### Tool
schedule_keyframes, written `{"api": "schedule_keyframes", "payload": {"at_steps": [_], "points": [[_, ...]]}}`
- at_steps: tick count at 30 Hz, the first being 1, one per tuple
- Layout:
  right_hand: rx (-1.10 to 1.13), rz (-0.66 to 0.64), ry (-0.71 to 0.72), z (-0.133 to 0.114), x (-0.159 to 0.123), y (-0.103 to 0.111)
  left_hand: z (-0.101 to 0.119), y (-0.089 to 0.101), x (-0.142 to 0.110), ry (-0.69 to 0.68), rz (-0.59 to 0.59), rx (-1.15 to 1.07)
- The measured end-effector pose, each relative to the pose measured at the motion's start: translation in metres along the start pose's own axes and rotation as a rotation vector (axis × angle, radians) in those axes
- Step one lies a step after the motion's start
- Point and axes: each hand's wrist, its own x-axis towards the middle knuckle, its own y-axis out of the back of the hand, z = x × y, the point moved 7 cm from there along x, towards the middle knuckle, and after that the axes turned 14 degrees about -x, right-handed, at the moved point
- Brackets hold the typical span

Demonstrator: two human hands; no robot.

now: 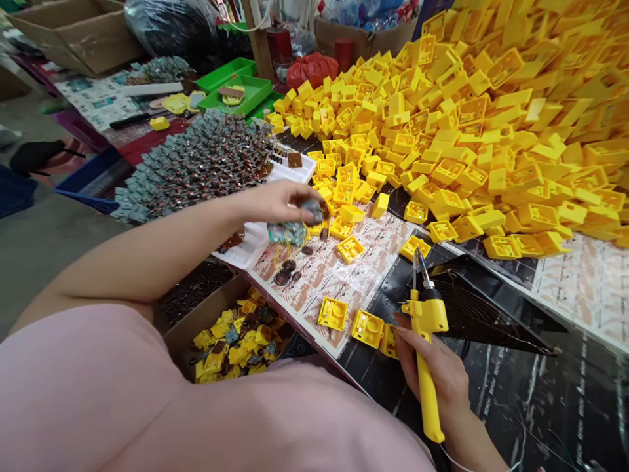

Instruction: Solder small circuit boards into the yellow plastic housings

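Note:
My left hand [282, 202] is closed on a bunch of small circuit boards [287, 233] with thin wires. Small dark discs [285, 272] are below it, some blurred, and I cannot tell which are attached. My right hand [437, 370] grips a yellow soldering gun [426, 354], its metal tip pointing up and away from me. The fingertips of that hand also touch a yellow plastic case [390, 341], partly hidden by them. Two more open cases lie in line to its left, a near one [368, 329] and a farther one [333, 313].
A large heap of yellow cases [442, 131] covers the back right. Wired boards [196, 154] are piled at the left, near a white tray [250, 246]. Below the table edge stands a carton [181, 334] of yellow parts. Green trays [250, 95] sit behind.

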Motion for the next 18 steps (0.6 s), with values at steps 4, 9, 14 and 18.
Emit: {"api": "schedule_keyframes", "payload": {"at_steps": [4, 9, 14, 18], "points": [[-0.003, -0.008, 0.013, 0.0, -0.001, -0.001, -0.012, -0.014, 0.017, 0.093, -0.029, 0.283], [0.004, 0.013, 0.001, -0.001, 0.0, 0.001, -0.009, 0.066, 0.054, 0.147, 0.381, 0.631], [0.021, -0.006, -0.018, 0.0, 0.001, -0.001, -0.042, 0.102, 0.087, 0.259, 0.438, 0.58], [0.023, -0.003, -0.024, 0.001, 0.001, -0.001, -0.048, 0.121, 0.08, 0.254, 0.661, 0.423]]}}
